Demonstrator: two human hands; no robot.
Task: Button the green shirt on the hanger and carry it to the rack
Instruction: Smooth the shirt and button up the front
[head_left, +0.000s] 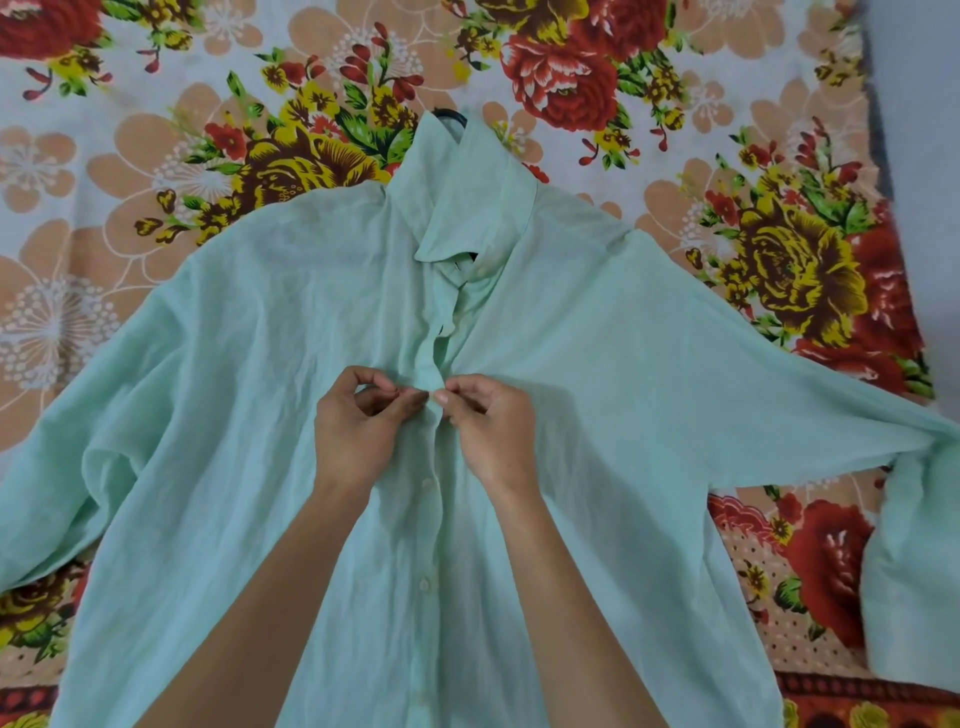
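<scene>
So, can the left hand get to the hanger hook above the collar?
Probably yes: the hanger hook pokes out bare above the collar, nothing over it. The left hand pinches the green shirt, so it must let go first.

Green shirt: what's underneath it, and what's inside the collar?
Under the green shirt lies a floral bedsheet. A dark hanger shows only at the collar; the fabric covers the rest of it.
</scene>
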